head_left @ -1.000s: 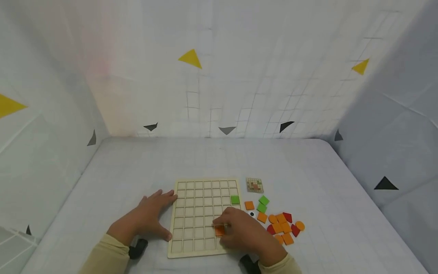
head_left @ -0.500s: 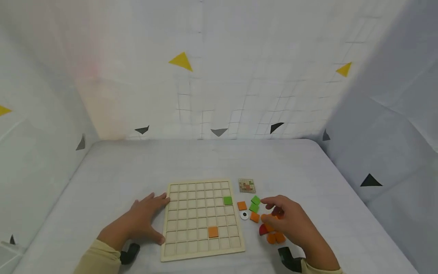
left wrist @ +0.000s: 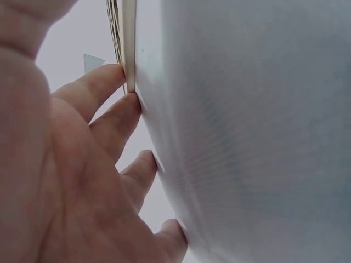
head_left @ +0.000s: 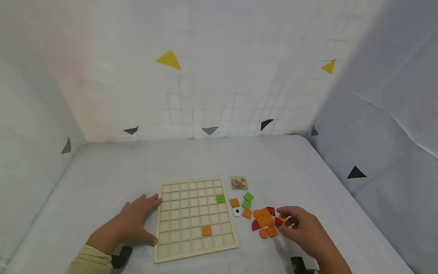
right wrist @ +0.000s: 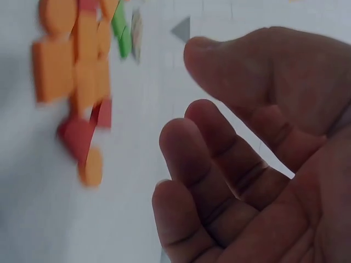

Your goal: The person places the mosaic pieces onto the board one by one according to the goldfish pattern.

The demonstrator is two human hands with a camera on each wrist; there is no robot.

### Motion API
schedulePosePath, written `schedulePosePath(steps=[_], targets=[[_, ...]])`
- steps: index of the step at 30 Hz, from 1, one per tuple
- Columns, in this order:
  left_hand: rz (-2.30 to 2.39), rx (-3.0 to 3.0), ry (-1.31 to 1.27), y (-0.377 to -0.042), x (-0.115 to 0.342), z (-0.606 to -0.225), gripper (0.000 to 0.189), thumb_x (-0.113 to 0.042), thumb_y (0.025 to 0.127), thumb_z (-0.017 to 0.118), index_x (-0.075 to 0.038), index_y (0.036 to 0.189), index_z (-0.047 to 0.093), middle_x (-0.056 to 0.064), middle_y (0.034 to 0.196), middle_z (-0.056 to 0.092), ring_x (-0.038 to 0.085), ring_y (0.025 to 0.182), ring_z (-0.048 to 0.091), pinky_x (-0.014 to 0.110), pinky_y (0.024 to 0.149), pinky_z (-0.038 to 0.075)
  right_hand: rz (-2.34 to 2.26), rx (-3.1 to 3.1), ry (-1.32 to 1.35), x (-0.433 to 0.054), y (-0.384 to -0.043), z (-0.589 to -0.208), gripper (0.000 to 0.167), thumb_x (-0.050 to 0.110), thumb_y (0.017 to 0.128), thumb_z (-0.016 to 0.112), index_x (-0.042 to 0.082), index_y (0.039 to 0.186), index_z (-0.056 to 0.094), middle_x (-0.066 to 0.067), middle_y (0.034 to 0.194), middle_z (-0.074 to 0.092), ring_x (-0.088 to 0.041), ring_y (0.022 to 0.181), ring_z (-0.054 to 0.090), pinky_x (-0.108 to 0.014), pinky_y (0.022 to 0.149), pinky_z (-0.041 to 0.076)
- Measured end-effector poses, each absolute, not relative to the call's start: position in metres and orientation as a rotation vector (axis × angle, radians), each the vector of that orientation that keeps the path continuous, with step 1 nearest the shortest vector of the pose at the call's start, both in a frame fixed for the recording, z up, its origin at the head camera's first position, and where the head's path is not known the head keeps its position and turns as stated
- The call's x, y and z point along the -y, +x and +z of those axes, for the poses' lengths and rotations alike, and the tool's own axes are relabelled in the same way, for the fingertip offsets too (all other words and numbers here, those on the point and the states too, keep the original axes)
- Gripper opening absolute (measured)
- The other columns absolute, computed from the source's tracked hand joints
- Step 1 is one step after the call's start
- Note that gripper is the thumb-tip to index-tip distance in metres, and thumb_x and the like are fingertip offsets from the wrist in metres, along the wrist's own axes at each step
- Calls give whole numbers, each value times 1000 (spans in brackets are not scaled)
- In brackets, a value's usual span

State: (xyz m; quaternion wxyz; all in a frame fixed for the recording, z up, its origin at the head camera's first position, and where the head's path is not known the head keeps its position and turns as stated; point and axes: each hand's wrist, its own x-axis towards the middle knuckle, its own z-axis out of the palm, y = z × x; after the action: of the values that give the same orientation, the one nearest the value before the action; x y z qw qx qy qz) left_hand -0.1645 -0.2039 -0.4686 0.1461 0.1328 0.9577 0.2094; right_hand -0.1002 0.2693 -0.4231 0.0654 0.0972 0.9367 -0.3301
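A wooden grid board (head_left: 184, 234) lies on the table, with a green square tile (head_left: 220, 198) and an orange square tile (head_left: 206, 230) in its cells. My left hand (head_left: 128, 222) is spread along the board's left edge; in the left wrist view, fingertips (left wrist: 130, 101) touch the board's side (left wrist: 129, 44). Over the right end of a pile of loose tiles hovers my right hand (head_left: 304, 230), partly covering an orange round tile (head_left: 283, 218). The right wrist view shows its fingers (right wrist: 184, 148) loosely bent, apart from the tiles, with nothing between them.
The pile has orange squares (head_left: 272, 231), orange rounds (head_left: 263, 233) and red pieces (head_left: 256, 225). Nearer the board lie green tiles (head_left: 246, 204), orange squares (head_left: 234, 203) and a white disc with a black dot (head_left: 237, 212). A small patterned card (head_left: 238, 183) lies behind them.
My right hand has left the orange tile on the board and moved right, across the loose tiles to their far end. The left hand stays at the board's edge. The whole view has shifted.
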Motion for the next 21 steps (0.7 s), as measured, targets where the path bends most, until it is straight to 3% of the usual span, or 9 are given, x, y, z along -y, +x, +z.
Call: schedulePosePath(steps=[7,14,21], targets=[[601,-2759,402,-166,206,-467,132,-69,42,91,-22,156,42,7,166,34,49,153,19,81,113,9,-965,-2789,386,-283,-101,-433,50,13,83,80,10,130,65,-11,124,67,-22,97,62,-39,77,64],[605,-2766,390,-168,210,-465,131,-68,41,91,-23,155,43,6,165,35,48,153,19,81,113,9,-923,-2756,406,-271,-111,-444,44,8,80,78,8,123,69,-5,110,69,-19,81,57,-32,70,62],[650,-2748,372,-167,208,-475,132,-68,40,91,-25,155,43,3,166,34,45,154,18,79,115,8,-747,-2783,389,-267,-118,-455,42,11,83,78,4,123,70,-5,104,67,-18,81,56,-37,77,63]])
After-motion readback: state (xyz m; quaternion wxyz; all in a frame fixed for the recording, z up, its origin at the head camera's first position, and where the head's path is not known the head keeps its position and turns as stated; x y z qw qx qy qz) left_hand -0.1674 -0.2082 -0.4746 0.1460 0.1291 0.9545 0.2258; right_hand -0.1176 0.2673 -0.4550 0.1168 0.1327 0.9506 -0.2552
